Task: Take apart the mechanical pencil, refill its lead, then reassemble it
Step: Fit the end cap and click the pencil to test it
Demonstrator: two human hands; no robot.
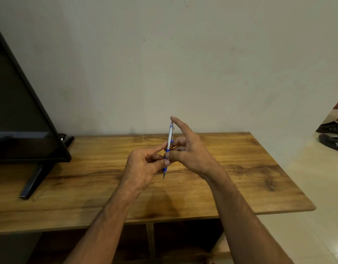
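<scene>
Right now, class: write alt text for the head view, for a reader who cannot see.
The left hand and right hand hold a mechanical pencil upright, tip down, over a wooden table; the right forefinger reaches its top. A dark screen stands left.

The mechanical pencil (170, 137) had a silver upper barrel, a blue grip and a dark tip. The table (240, 168) was honey-brown wood with darker grain streaks. At nine o'clock the screen (21, 111) and its stand were black. The wall (183, 54) was plain pale grey-beige. At three o'clock the floor (326, 187) was cream, and the sandals (334, 143) were black with white stripes.
</scene>
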